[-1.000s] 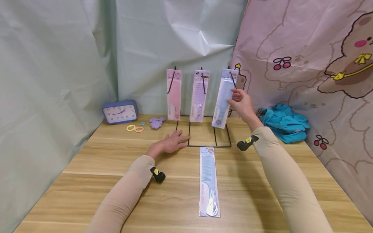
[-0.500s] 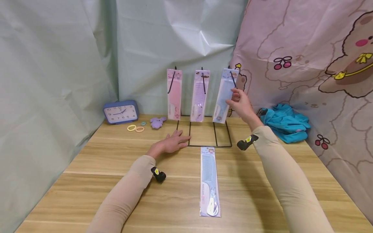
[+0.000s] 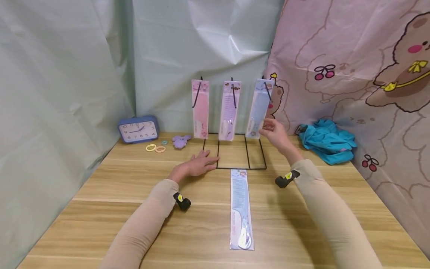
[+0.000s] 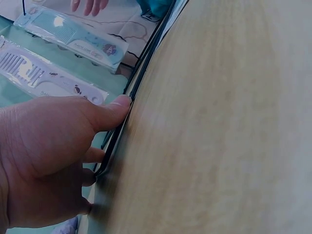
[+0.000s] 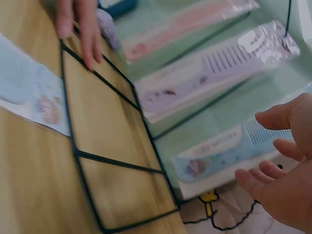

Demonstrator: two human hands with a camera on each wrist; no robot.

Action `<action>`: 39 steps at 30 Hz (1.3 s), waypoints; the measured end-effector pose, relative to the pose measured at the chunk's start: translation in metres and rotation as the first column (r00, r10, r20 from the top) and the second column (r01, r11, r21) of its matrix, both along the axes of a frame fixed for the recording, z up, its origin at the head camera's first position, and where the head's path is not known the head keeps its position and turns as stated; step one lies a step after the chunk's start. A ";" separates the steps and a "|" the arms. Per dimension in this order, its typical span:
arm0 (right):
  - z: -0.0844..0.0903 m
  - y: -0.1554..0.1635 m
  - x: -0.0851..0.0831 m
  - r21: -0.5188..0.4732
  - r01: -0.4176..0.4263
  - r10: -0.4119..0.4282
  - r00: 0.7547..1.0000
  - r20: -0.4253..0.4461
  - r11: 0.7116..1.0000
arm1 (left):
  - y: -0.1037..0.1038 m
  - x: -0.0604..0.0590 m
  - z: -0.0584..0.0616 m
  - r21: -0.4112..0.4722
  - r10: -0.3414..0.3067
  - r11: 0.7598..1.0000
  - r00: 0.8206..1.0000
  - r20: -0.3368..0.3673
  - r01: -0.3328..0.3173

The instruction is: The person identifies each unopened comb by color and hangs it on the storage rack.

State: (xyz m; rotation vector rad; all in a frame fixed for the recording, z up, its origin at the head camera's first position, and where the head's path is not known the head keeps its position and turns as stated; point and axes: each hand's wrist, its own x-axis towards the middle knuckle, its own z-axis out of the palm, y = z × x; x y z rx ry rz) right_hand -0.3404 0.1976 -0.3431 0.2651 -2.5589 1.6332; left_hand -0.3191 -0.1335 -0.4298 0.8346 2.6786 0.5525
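Observation:
A black wire rack (image 3: 233, 169) stands on the table with packaged combs hung on its hooks: a pink comb (image 3: 200, 112), a purple comb (image 3: 229, 112) and a blue comb (image 3: 258, 110). My left hand (image 3: 199, 164) rests at the base's front left corner, fingers spread, thumb (image 4: 117, 111) against the front wire. Beside the lower part of the hanging blue comb is my right hand (image 3: 275, 134); its fingers are loosely bent and hold nothing, as the right wrist view shows. Another packaged blue comb (image 3: 239, 194) lies flat in front of the rack, handle toward me.
A blue alarm clock (image 3: 138, 129) stands at the back left. Near it lie two hair ties (image 3: 160, 149), a small teal round piece (image 3: 164, 142) and a purple plush-like figure (image 3: 181, 141). Crumpled turquoise cloth (image 3: 327, 144) lies at the back right. Curtains hang behind.
My right hand has let go of the hanging blue comb and moved down beside it. That comb, tilted forward earlier, now hangs further back on its hook. The left hand stays put.

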 end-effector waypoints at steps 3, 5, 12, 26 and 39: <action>-0.010 -0.007 0.012 -0.002 -0.032 0.032 0.999 0.017 0.999 | -0.001 -0.001 0.000 -0.006 0.003 1.000 1.000 0.000 -0.003; -0.017 -0.011 0.020 0.007 -0.054 0.054 0.998 0.030 0.999 | -0.001 -0.001 -0.001 -0.008 0.005 1.000 1.000 0.001 -0.005; -0.039 -0.025 0.050 0.107 -0.142 0.138 0.989 0.043 0.984 | -0.001 0.001 -0.001 0.004 0.007 1.000 1.000 -0.004 -0.007; -0.056 -0.051 0.108 0.598 -0.304 0.203 0.951 0.232 0.742 | -0.001 0.002 0.001 0.008 -0.001 1.000 1.000 -0.003 0.001; -0.056 -0.075 0.144 0.706 -0.298 0.163 0.953 0.254 0.643 | -0.001 -0.001 -0.002 -0.002 -0.015 1.000 1.000 -0.009 0.015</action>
